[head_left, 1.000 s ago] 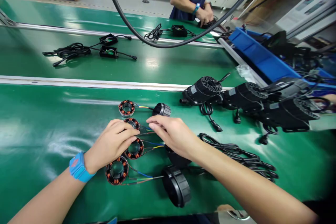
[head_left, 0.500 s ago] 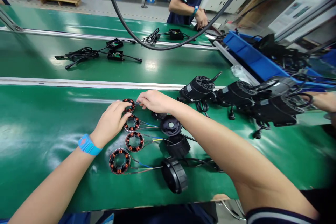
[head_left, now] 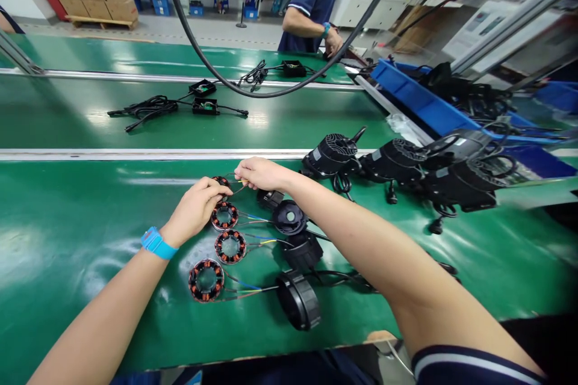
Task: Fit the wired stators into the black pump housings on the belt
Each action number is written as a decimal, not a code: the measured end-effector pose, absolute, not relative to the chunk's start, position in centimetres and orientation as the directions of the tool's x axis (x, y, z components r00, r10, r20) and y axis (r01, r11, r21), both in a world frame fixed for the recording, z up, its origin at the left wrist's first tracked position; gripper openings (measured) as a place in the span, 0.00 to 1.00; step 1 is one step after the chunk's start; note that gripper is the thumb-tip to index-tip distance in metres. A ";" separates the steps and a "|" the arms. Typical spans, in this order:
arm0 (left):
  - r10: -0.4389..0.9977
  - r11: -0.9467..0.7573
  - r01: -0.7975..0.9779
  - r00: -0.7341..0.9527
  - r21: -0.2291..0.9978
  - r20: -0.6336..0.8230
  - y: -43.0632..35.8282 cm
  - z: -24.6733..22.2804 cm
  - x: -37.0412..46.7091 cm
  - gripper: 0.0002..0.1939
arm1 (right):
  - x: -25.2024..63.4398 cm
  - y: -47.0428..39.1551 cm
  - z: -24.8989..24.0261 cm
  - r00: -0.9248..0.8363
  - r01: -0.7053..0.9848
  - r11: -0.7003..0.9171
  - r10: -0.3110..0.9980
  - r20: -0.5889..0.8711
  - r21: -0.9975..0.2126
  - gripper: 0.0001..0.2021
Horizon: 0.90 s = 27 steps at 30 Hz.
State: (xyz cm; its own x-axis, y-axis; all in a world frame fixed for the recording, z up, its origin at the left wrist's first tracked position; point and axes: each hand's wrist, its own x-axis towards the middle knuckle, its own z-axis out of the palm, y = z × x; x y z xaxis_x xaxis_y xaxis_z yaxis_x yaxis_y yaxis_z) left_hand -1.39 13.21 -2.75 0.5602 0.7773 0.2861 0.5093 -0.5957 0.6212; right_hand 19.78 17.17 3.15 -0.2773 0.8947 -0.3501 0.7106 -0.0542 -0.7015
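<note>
Several copper-wound stator rings, such as the nearest one [head_left: 206,281], lie in a column on the green bench, with thin coloured wires running right to black round housings [head_left: 298,299]. My left hand [head_left: 195,204], with a blue wristband, has its fingers closed on the farthest ring [head_left: 221,181], which it partly covers. Just right of that ring, my right hand [head_left: 257,173] pinches its thin wires [head_left: 244,183]. A small black part [head_left: 270,199] sits below my right wrist.
Black motors [head_left: 332,155] with cables stand at the right, before a blue bin [head_left: 419,99] of black parts. Open black boxes [head_left: 205,106] with cables lie beyond the white rail [head_left: 112,155]. A cable loop hangs overhead; a person [head_left: 311,6] stands across.
My left fingers have closed in over the farthest ring and its wire ends. My right hand still holds the wires. The camera view has shifted, and the other person's hand at the right edge is gone.
</note>
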 end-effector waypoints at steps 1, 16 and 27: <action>0.780 -0.593 0.503 0.554 0.629 0.292 13.2 -2.7 -1.4 0.15 | 19.8 17.0 3.3 -0.269 0.712 -0.042 0.906 -0.328 -0.701 0.12; 0.493 -0.776 0.321 0.845 0.543 0.205 5.9 -0.4 -2.2 0.09 | 22.2 5.2 4.5 -0.530 0.842 0.483 0.824 -0.199 -0.241 0.11; 0.519 -0.677 0.359 0.852 0.643 0.071 6.9 3.0 -4.9 0.09 | 22.8 -0.5 4.6 -0.534 0.801 0.513 0.845 0.020 -0.308 0.14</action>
